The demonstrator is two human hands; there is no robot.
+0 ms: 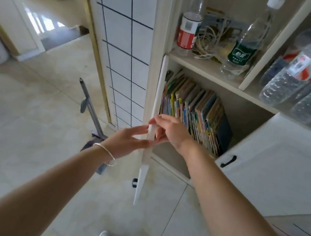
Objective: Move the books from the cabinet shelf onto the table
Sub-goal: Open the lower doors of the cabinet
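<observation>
Books [195,113] stand packed upright, leaning slightly, on the lower shelf [167,155] of a cabinet, none yet taken out; no table is in view. A person stands before the shelf with both arms out. The left door [153,117] juts toward the camera, edge-on, between the two hands. The left hand [127,140] reaches to the door's outer face, fingers nearly straight, tips touching its edge and gripping nothing. The right hand [168,131] sits just in front of the spines, thumb and fingers relaxed and parted, touching the door's inner side; whether it pinches the edge cannot be told. The step appears to be clearing the door: swinging it fully aside first would let both hands clamp a manageable bundle without the row toppling.
</observation>
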